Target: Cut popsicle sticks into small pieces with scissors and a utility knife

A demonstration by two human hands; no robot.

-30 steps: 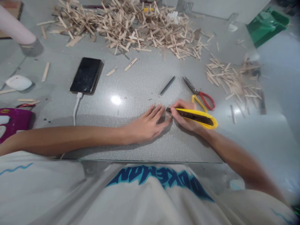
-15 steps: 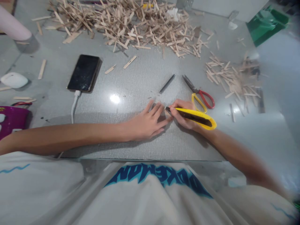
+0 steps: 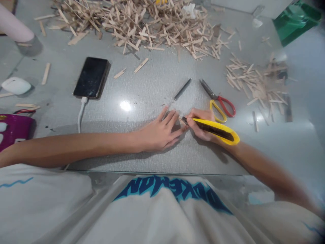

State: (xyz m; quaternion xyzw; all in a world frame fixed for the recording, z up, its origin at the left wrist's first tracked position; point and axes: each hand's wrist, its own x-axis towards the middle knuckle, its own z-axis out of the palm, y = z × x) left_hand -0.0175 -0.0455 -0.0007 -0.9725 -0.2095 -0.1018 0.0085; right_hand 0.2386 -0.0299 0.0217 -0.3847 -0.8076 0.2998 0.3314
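My right hand (image 3: 200, 124) is closed around a yellow and black utility knife (image 3: 215, 130), its tip angled down to the left. Under that tip lies a small sliver of wooden stick (image 3: 180, 119), mostly covered by my fingers. My left hand (image 3: 165, 131) rests on the table with its fingers spread, the fingertips close around the sliver. I cannot tell how firmly they press on it. A dark pen-like rod (image 3: 182, 89) lies just beyond both hands. Scissors (image 3: 215, 98) with one red and one yellow handle lie beyond my right hand.
A big heap of wooden sticks (image 3: 142, 27) spreads along the back. A smaller pile (image 3: 254, 79) is at the right. A phone (image 3: 91, 77) with a white cable (image 3: 81, 115) lies left of centre. A white mouse (image 3: 16, 85) and a purple object (image 3: 15, 130) sit far left.
The knife and my right hand have shifted very slightly right and down. My left hand stays in nearly the same place. The view has moved a little.
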